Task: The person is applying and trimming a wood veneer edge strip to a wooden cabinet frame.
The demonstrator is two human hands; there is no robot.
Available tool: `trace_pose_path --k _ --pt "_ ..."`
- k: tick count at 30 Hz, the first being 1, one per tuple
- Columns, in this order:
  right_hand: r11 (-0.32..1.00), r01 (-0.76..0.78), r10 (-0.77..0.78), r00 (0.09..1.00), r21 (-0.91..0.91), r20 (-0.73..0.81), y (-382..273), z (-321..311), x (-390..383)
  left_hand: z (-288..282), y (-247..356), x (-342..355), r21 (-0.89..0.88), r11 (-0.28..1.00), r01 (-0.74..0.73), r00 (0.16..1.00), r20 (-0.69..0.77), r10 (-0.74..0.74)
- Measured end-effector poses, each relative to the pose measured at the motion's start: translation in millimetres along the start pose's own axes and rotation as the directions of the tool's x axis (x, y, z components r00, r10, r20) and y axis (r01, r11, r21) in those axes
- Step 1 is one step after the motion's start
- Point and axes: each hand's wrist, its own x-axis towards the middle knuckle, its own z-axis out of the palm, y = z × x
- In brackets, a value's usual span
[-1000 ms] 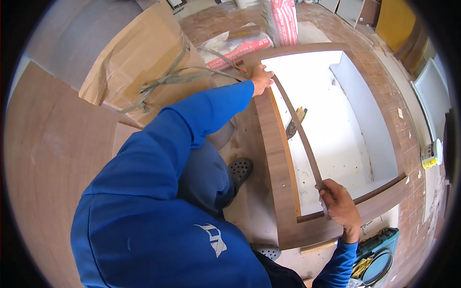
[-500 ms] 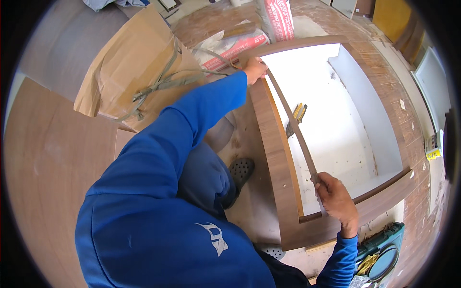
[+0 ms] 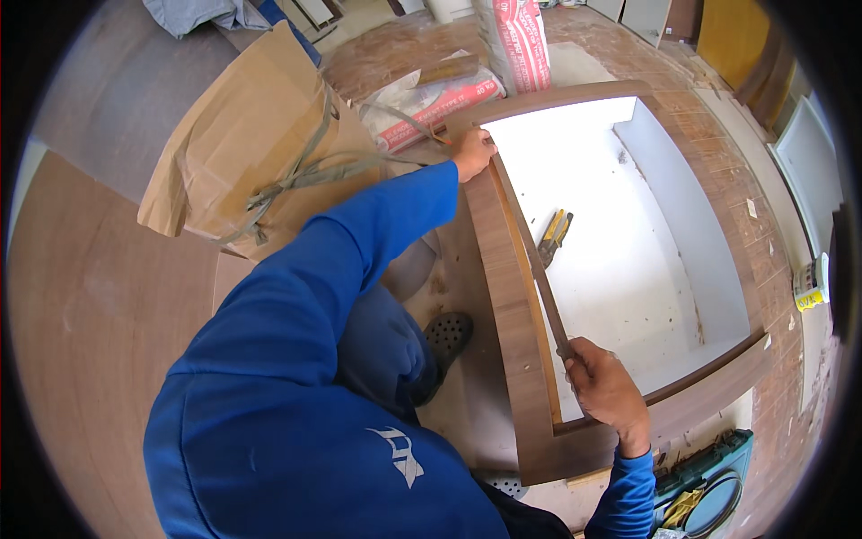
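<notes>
Blue jacket cloth (image 3: pixel 323 431) fills the near left of an open wood-grain cabinet frame (image 3: pixel 514 328). Dark, perforated clogs (image 3: pixel 449 334) show at that same side, and a teal tool case (image 3: pixel 723 460) lies past the frame's near right corner. Toward the frame's near end, the right hand (image 3: pixel 609 386) is curled firmly round a thin brown strip (image 3: pixel 535 255), which slants over the opening beside the frame's left rail; whether it touches the rail I cannot tell. Pliers (image 3: pixel 556 235) with yellow-and-black handles lie inside the frame, nearer its left side. At the frame's far left corner, the left hand (image 3: pixel 472 154) pinches the strip's other end. Left of the frame stands a strapped cardboard box (image 3: pixel 233 135); a white bucket (image 3: pixel 811 280) sits well to its right. Beyond the frame's far end are red-and-white sacks (image 3: pixel 521 45), one upright, one lying flat.
</notes>
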Motion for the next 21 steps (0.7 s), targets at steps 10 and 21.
trace_pose_path --k 10,21 --pt "1.0 0.024 -0.024 1.0 0.011 -0.004 11.4 0.8 5.4 26.1 34.1 -38.9 0.761 0.624 -0.179 0.955 -0.018 0.295" --pt "0.992 0.013 -0.015 1.0 0.124 0.015 15.8 0.4 12.4 23.5 20.5 -14.8 0.822 0.536 -0.191 0.976 0.099 0.196"
